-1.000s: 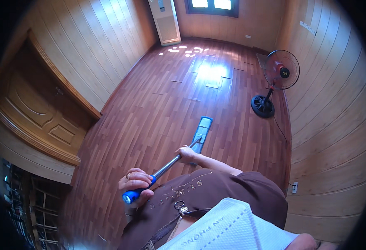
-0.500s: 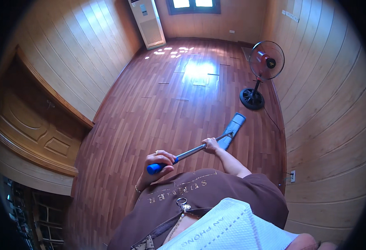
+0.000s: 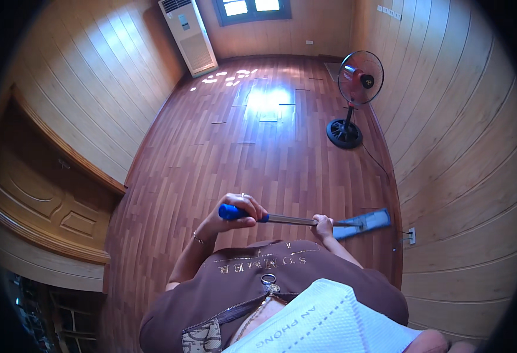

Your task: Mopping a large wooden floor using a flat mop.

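Note:
A flat mop (image 3: pixel 292 220) with a metal pole and blue end grip lies across the view in front of my body. My left hand (image 3: pixel 235 213) is closed around the blue grip, with the rounded end sticking out to the left. Lower on the pole, my right hand (image 3: pixel 324 226) is wrapped around the metal near the head. The light-blue mop pad (image 3: pixel 377 220) rests flat on the wood floor to the right, close to the right-hand wall.
A red and black standing fan (image 3: pixel 345 133) is ahead on the right, its cord trailing along the wall to a socket (image 3: pixel 412 236). A tall white air conditioner (image 3: pixel 191 44) stands in the far left corner. The wooden door (image 3: pixel 52 182) is on the left wall.
The mop pad has swung nearer to me and to the right, toward the wall. Its pole now lies nearly level across the view, and both hands have moved with it.

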Demonstrator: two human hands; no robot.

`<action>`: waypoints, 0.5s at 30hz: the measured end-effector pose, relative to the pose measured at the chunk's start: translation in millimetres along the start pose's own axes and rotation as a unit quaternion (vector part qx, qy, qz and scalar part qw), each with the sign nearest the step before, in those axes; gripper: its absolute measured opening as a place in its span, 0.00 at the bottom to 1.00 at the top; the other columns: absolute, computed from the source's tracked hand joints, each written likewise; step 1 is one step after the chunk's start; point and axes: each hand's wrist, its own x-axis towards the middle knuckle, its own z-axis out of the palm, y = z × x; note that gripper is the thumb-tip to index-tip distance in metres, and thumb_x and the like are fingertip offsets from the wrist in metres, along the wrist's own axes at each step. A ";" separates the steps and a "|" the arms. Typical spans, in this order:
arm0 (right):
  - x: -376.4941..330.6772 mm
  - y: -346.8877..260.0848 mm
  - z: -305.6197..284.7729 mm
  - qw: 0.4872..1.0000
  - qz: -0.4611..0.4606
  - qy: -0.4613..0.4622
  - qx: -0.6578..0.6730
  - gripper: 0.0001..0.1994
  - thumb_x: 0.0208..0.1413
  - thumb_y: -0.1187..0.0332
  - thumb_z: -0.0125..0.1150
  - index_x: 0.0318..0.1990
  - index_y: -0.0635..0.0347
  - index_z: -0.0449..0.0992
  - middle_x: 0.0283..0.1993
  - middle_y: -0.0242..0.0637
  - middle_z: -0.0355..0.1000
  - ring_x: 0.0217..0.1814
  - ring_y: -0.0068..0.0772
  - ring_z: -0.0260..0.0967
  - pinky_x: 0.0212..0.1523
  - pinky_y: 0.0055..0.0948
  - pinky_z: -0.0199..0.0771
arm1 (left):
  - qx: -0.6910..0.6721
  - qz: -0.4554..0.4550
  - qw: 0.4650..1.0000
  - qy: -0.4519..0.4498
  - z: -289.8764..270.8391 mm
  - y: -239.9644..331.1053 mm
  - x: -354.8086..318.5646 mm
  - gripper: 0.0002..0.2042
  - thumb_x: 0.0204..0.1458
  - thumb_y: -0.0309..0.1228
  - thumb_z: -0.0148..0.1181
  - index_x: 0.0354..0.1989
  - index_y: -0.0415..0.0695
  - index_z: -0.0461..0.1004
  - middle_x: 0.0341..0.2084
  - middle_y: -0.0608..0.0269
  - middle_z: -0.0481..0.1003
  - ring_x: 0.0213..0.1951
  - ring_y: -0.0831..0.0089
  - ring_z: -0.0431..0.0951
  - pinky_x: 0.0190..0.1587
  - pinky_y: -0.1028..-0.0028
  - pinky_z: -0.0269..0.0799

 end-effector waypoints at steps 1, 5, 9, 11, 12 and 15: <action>-7.8 -3.4 -0.7 1.000 0.002 0.030 0.005 0.09 0.44 0.63 0.53 0.17 0.52 0.72 0.23 0.41 0.72 0.32 0.50 0.71 0.34 0.46 0.63 | -0.021 0.003 1.000 -0.009 -3.2 2.4 6.8 0.07 0.45 0.28 0.69 0.25 0.38 0.77 0.27 0.56 0.78 0.36 0.64 0.79 0.43 0.64 0.75; -38.2 -10.3 -10.1 0.995 0.088 -0.012 0.047 0.08 0.41 0.61 0.60 0.18 0.52 0.72 0.22 0.41 0.72 0.32 0.48 0.72 0.33 0.45 0.62 | -0.072 -0.003 0.996 -0.049 -15.1 12.1 32.5 0.09 0.44 0.29 0.69 0.24 0.36 0.76 0.24 0.56 0.76 0.34 0.63 0.79 0.42 0.63 0.75; -66.8 -23.5 -21.8 0.981 0.148 -0.063 0.106 0.13 0.40 0.54 0.66 0.21 0.51 0.73 0.23 0.40 0.73 0.33 0.47 0.73 0.34 0.42 0.64 | -0.113 -0.028 0.992 -0.046 -21.4 14.7 48.2 0.09 0.43 0.29 0.68 0.24 0.35 0.76 0.24 0.56 0.76 0.33 0.62 0.79 0.41 0.64 0.75; -71.3 -48.7 -45.2 0.968 0.189 -0.102 0.130 0.14 0.40 0.53 0.66 0.22 0.53 0.74 0.23 0.43 0.73 0.32 0.48 0.74 0.31 0.42 0.65 | -0.133 -0.054 0.989 -0.027 -22.6 11.8 53.4 0.09 0.44 0.29 0.67 0.26 0.36 0.77 0.25 0.56 0.76 0.33 0.64 0.79 0.41 0.64 0.76; -74.3 -52.0 -47.9 0.966 0.190 -0.110 0.139 0.14 0.41 0.54 0.65 0.22 0.54 0.74 0.23 0.45 0.72 0.31 0.49 0.73 0.30 0.42 0.65 | -0.141 -0.064 0.988 -0.016 -22.3 11.0 56.1 0.08 0.45 0.30 0.67 0.26 0.37 0.77 0.25 0.56 0.77 0.32 0.64 0.80 0.40 0.64 0.77; -81.0 -40.7 -34.8 0.973 0.166 -0.107 0.117 0.15 0.42 0.54 0.63 0.22 0.57 0.74 0.22 0.49 0.70 0.28 0.51 0.72 0.29 0.44 0.65 | -0.155 -0.068 0.985 -0.019 -21.0 13.3 64.2 0.08 0.45 0.30 0.67 0.27 0.37 0.77 0.25 0.56 0.77 0.32 0.65 0.80 0.40 0.64 0.77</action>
